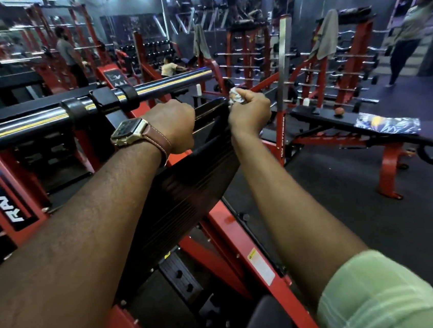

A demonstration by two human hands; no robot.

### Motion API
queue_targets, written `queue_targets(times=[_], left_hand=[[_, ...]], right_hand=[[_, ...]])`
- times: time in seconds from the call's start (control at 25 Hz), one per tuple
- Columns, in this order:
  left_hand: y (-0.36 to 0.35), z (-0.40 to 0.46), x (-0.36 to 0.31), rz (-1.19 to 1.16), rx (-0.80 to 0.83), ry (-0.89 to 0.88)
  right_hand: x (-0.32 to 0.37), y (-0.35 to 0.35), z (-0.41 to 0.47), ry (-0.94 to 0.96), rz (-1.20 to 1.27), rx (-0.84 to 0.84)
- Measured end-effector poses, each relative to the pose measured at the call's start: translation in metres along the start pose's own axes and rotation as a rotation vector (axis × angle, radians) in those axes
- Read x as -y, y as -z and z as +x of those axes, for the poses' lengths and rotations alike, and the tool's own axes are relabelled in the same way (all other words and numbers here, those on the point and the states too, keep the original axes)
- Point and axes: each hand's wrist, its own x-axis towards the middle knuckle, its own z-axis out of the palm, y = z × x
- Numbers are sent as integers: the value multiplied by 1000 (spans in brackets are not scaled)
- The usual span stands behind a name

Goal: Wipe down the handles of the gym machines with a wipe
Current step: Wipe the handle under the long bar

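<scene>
A red and black gym machine (234,244) fills the lower middle of the head view, with a ribbed black pad sloping up to a black handle (208,110). My left hand (172,127), a brown-strapped watch on its wrist, grips the handle's left part. My right hand (249,113) grips a crumpled white wipe (235,96) and holds it against the handle's right end. A chrome bar (45,120) with black collars runs across just behind my left hand.
A red-framed bench (361,127) with a patterned cloth stands to the right. Red racks of barbells (252,56) with grey towels hanging on them line the back. A person (407,37) walks at the far right; others are at machines far left.
</scene>
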Motion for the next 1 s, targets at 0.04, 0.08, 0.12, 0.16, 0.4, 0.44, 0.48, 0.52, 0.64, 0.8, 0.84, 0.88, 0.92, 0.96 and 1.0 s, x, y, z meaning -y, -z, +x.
queue_targets(times=[0.04, 0.08, 0.12, 0.16, 0.4, 0.44, 0.48, 0.52, 0.64, 0.8, 0.84, 0.88, 0.92, 0.96, 1.0], left_hand=[[1, -2, -1, -2, 6, 4], [1, -3, -2, -4, 11, 9], [1, -3, -2, -2, 10, 13], [1, -3, -2, 2, 7, 17], [8, 1, -3, 91, 76, -35], [10, 4, -4, 118, 97, -52], [12, 7, -5, 129, 108, -67], [12, 11, -6, 120, 112, -79], [8, 19, -9, 81, 80, -72], [2, 24, -13, 82, 33, 4], [1, 25, -12, 85, 42, 15], [0, 27, -13, 88, 59, 33], [0, 29, -14, 84, 63, 37], [0, 32, -15, 89, 61, 46], [-2, 35, -15, 93, 67, 66]], right_hand=[[-3, -1, 5, -48, -26, 7], [-3, 1, 1, -22, -45, 16], [-2, 3, -9, 79, -44, 46], [-1, 7, -21, 206, -21, 97], [4, 7, 54, 404, -268, 465], [12, 0, 74, 414, -418, 640], [15, -10, 91, 411, -575, 830], [17, -21, 105, 401, -725, 1000], [-1, -45, 112, 301, -1009, 1269], [-21, -53, 108, 266, -1006, 1492], [-17, -57, 116, 235, -981, 1562], [-11, -62, 125, 213, -951, 1627], [-3, -69, 134, 246, -982, 1696], [3, -74, 136, 245, -1012, 1719], [6, -77, 135, 288, -1024, 1712]])
